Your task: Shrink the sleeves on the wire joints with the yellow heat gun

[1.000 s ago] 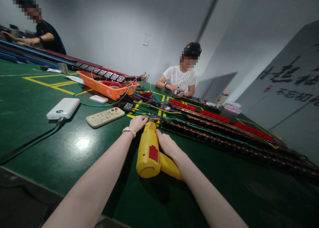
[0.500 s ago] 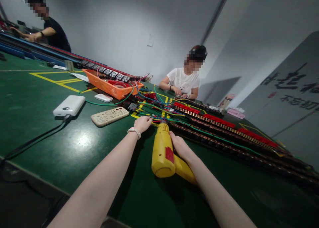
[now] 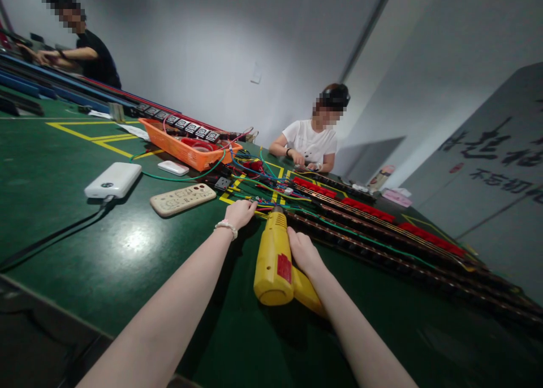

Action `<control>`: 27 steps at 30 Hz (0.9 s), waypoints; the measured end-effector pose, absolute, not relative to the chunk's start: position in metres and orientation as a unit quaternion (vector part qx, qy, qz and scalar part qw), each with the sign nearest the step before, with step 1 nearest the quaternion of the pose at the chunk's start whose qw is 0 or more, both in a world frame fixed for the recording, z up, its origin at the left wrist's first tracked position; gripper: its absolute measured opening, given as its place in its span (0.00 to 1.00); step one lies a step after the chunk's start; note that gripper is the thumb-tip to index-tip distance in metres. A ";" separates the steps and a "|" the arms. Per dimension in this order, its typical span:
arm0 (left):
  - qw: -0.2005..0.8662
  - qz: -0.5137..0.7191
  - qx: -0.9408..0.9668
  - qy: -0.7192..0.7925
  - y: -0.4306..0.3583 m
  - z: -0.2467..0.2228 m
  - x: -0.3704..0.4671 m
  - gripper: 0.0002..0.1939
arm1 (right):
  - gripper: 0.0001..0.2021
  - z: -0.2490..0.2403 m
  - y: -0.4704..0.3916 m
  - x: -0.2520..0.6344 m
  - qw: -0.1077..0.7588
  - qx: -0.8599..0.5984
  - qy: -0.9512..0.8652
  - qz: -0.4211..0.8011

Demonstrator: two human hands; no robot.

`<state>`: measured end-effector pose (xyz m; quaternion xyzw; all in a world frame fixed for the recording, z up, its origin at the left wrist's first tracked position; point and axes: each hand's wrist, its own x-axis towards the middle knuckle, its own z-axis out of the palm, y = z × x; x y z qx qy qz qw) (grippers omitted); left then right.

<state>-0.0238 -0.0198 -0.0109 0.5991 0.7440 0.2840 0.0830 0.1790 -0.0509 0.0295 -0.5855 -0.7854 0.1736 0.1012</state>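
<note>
A yellow heat gun with a red patch on its side is gripped by my right hand. Its nozzle points away from me, toward a bundle of coloured wires. My left hand, with a beaded bracelet at the wrist, is closed at the near left end of these wires; its fingertips pinch some of them, though exactly which is too small to make out. Long dark strips run from the wires off to the right, with a green wire lying along them.
An orange basket holds red wire and parts. To the left lie a white power bank with a black cable, a phone and a small white case. One co-worker sits opposite; another works at far left.
The whole view has shifted slightly. The heat gun and both hands keep nearly the same places relative to the wires.
</note>
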 end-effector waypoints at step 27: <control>0.088 0.287 0.616 0.729 -0.022 -0.012 -0.025 0.26 | 0.31 0.024 -0.052 0.169 0.117 -0.514 -0.820 0.221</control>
